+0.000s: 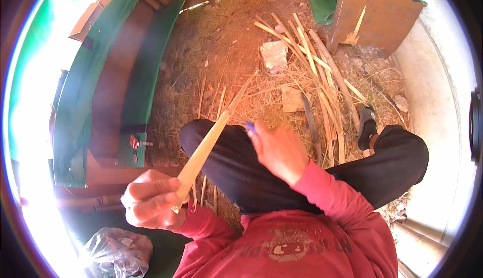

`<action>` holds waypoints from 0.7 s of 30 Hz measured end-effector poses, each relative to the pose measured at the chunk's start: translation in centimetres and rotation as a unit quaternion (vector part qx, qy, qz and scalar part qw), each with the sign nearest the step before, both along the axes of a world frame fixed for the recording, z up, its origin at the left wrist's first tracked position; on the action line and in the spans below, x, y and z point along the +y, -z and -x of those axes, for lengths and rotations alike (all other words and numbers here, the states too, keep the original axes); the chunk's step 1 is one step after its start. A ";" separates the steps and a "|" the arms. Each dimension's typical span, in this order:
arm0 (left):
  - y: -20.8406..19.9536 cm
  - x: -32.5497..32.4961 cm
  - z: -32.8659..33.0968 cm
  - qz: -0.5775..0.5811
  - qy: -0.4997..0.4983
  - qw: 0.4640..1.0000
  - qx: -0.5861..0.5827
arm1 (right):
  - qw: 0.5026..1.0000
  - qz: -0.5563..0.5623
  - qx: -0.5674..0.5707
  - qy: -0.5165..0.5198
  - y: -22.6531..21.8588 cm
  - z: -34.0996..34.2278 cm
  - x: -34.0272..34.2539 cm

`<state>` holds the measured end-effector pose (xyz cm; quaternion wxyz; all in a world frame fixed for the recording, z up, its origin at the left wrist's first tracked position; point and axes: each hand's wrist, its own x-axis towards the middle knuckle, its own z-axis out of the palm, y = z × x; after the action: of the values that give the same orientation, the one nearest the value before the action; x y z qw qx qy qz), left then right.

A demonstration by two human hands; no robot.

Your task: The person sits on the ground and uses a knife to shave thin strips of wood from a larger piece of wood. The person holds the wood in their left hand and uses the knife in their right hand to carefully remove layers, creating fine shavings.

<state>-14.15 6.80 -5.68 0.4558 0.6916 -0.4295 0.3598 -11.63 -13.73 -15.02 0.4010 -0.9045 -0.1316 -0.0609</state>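
Note:
My left hand [153, 200] is closed around the lower end of a long, pale bamboo strip [204, 150]. The strip slants up and away to the right, over my left thigh, and narrows toward its far tip. Just right of the strip, apart from it, is my right hand [282, 150], its fingers curled around a small blue object [251, 126]. Only a bit of that object shows past the fingers, so its kind is hidden.
A loose pile of split sticks [322, 77] lies on the straw-strewn dirt ahead right, beside a pale stone [274, 57] and a small wood block [292, 99]. A brown board [375, 11] leans behind. Green-covered shelving [113, 77] stands left; a clear plastic bag [119, 252] sits lower left.

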 end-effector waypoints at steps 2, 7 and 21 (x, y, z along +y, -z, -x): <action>0.1 0.3 -0.4 -0.006 0.012 1.000 -0.010 | 0.997 -0.048 -0.053 -0.041 -0.9 0.9 0.4; 0.1 0.5 0.0 0.002 -0.002 1.000 -0.003 | 0.996 -0.031 -0.084 -0.026 0.5 0.0 1.0; 0.4 0.7 0.7 0.002 -0.026 1.000 0.016 | 0.994 -0.038 -0.098 -0.043 0.2 1.2 1.6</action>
<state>-14.85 7.47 -6.04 0.4549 0.7068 -0.4036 0.3614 -12.86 -12.12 -15.26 0.4221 -0.8719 -0.2069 -0.1370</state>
